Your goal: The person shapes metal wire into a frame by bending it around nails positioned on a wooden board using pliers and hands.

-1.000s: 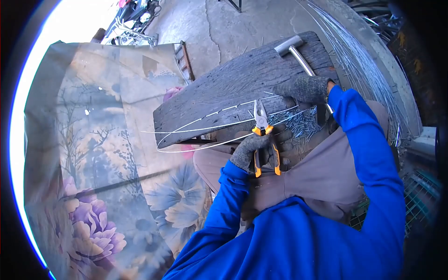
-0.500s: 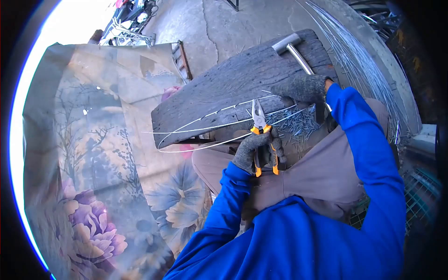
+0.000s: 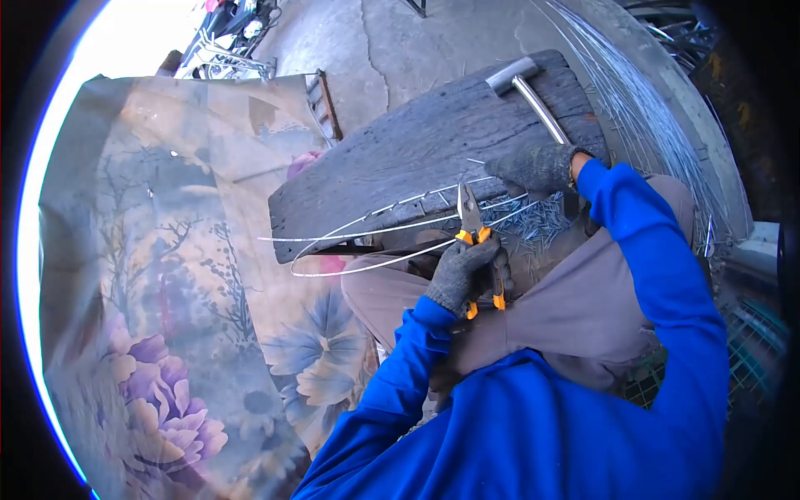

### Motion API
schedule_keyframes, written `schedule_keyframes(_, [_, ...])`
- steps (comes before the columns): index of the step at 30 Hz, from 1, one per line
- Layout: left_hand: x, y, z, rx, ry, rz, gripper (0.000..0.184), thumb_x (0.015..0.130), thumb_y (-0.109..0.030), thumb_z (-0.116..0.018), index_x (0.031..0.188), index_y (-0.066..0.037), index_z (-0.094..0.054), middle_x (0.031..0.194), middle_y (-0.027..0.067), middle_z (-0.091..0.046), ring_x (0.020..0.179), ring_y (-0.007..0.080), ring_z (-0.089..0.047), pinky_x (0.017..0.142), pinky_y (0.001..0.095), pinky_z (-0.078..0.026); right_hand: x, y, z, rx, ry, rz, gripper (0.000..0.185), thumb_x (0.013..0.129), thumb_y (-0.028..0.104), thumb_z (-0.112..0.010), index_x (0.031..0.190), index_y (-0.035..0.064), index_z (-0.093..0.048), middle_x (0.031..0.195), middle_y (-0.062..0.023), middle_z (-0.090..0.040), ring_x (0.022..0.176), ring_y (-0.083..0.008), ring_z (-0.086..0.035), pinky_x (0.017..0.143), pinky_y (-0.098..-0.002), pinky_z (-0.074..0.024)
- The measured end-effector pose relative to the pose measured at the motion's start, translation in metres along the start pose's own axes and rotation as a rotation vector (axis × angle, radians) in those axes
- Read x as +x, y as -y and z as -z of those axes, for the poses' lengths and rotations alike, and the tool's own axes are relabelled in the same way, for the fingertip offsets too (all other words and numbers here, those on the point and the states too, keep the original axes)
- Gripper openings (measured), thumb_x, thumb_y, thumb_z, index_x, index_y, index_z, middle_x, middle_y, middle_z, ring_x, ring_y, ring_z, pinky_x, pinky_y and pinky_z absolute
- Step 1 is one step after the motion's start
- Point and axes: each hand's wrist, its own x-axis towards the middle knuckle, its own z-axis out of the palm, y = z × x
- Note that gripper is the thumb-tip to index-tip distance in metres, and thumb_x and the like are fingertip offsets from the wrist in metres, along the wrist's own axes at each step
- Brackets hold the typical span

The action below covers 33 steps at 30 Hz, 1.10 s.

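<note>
My left hand [image 3: 467,271], in a dark grey knit glove, is closed round pliers [image 3: 469,208] with orange and black handles. The pliers' jaws point up the board, next to a long thin pale wire [image 3: 358,268] that loops out to the left. My right hand [image 3: 533,168], gloved alike, has its fingers closed at the wire's right part, over the edge of a dark wooden board [image 3: 400,150]. Its fingertips are partly hidden. A steel hammer [image 3: 512,77] lies on the board, its handle running toward my right wrist.
Many short cut metal pieces [image 3: 537,223] lie heaped beneath the board's near edge. Long thin rods [image 3: 629,108] are bundled along the right. A floral sheet [image 3: 192,275] hangs or lies at the left. A green grid [image 3: 754,337] is at lower right.
My left hand has shifted slightly right with the pliers, which now tilt more to the left. The wire loop has moved a little right. My right hand has moved slightly.
</note>
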Motion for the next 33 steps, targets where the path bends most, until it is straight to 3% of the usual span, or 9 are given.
schedule_keyframes(5, [0.015, 0.015, 0.021, 0.212, -0.13, -0.03, 0.013, 0.097, -0.018, -0.061, 0.098, -0.006, -0.059, 0.08, 0.007, -0.063, 0.068, 0.0201, -0.064, 0.063, 0.0347, -0.053, 0.014, -0.005, -0.03, -0.104, -0.117, -0.008, 0.062, 0.072, 0.009, -0.076, 0.13, 0.0118, -0.056, 0.1, -0.0188, -0.071, 0.088, -0.0388, -0.07, 0.075, -0.0482, -0.0545])
schedule_keyframes(7, [0.024, 0.03, 0.019, 1.242, -0.581, -0.495, 0.017, 0.096, -0.02, -0.062, 0.097, -0.003, -0.06, 0.079, 0.0059, -0.063, 0.066, 0.0161, -0.062, 0.062, 0.0303, -0.051, 0.018, -0.007, -0.044, -0.108, -0.457, 0.164, 0.065, 0.07, 0.01, -0.076, 0.132, 0.0101, -0.055, 0.1, -0.0207, -0.071, 0.091, -0.0396, -0.069, 0.077, -0.047, -0.0544])
schedule_keyframes(8, [0.017, 0.025, 0.023, 1.233, -0.591, -0.499, 0.017, 0.096, -0.02, -0.062, 0.097, -0.003, -0.06, 0.079, 0.0059, -0.063, 0.066, 0.0161, -0.062, 0.062, 0.0303, -0.051, 0.022, -0.004, -0.045, -0.114, -0.452, 0.173, 0.065, 0.07, 0.01, -0.076, 0.132, 0.0101, -0.055, 0.1, -0.0207, -0.071, 0.091, -0.0396, -0.069, 0.077, -0.047, -0.0544])
schedule_keyframes(10, [0.005, -0.001, 0.034, 0.526, -0.169, -0.074, 0.018, 0.096, -0.02, -0.062, 0.097, -0.002, -0.06, 0.081, 0.0069, -0.065, 0.07, 0.016, -0.064, 0.064, 0.0313, -0.052, 0.027, 0.0, -0.039, -0.182, -0.297, 0.15, 0.069, 0.068, 0.01, -0.077, 0.134, 0.0089, -0.054, 0.101, -0.0228, -0.07, 0.094, -0.041, -0.067, 0.079, -0.0477, -0.0538])
schedule_keyframes(15, [-0.028, -0.018, 0.019, 0.091, 0.037, -0.042, 0.042, 0.095, -0.015, -0.062, 0.133, 0.001, -0.052, 0.12, 0.0134, -0.065, 0.094, 0.0183, -0.068, 0.084, 0.0326, -0.057, 0.016, 0.021, -0.008, -0.068, -0.068, 0.004, 0.072, 0.07, 0.007, -0.073, 0.139, 0.0082, -0.05, 0.106, -0.025, -0.069, 0.094, -0.0422, -0.067, 0.079, -0.0497, -0.0535])
schedule_keyframes(19, [-0.042, -0.017, 0.035, 0.043, 0.159, -0.019, 0.056, 0.094, -0.017, -0.065, 0.142, 0.0, -0.044, 0.132, 0.0155, -0.06, 0.11, 0.026, -0.066, 0.093, 0.037, -0.056, 0.02, 0.031, -0.007, -0.128, -0.144, -0.045, 0.074, 0.07, 0.006, -0.074, 0.14, 0.0076, -0.049, 0.1, -0.0214, -0.07, 0.093, -0.0395, -0.068, 0.078, -0.0503, -0.0525])
schedule_keyframes(22, [-0.05, -0.024, 0.025, -0.087, 0.21, 0.037, 0.062, 0.092, -0.019, -0.067, 0.145, 0.0, -0.04, 0.138, 0.0181, -0.055, 0.118, 0.0316, -0.062, 0.098, 0.0443, -0.054, 0.025, 0.023, -0.014, -0.158, -0.293, 0.07, 0.056, 0.083, 0.01, -0.064, 0.137, 0.0072, -0.051, 0.102, -0.0208, -0.07, 0.095, -0.0388, -0.068, 0.079, -0.0504, -0.0526])
schedule_keyframes(25, [-0.043, -0.018, 0.05, -0.195, 0.272, 0.022, 0.065, 0.091, -0.021, -0.068, 0.145, 0.001, -0.039, 0.142, 0.0217, -0.051, 0.125, 0.0351, -0.057, 0.103, 0.0508, -0.05, 0.027, 0.031, -0.007, -0.119, -0.263, 0.043, 0.051, 0.088, 0.011, -0.06, 0.138, 0.006, -0.05, 0.116, -0.0241, -0.065, 0.104, -0.0404, -0.066, 0.085, -0.0488, -0.0523])
schedule_keyframes(33, [-0.05, -0.034, 0.058, -0.21, 0.187, -0.092, 0.064, 0.086, -0.025, -0.07, 0.14, 0.001, -0.048, 0.135, 0.0277, -0.054, 0.121, 0.0466, -0.056, 0.102, 0.0601, -0.046, 0.016, 0.031, 0.013, -0.111, -0.209, 0.076, 0.051, 0.085, 0.006, -0.058, 0.135, 0.006, -0.051, 0.097, -0.0198, -0.069, 0.091, -0.0386, -0.067, 0.077, -0.0486, -0.052])
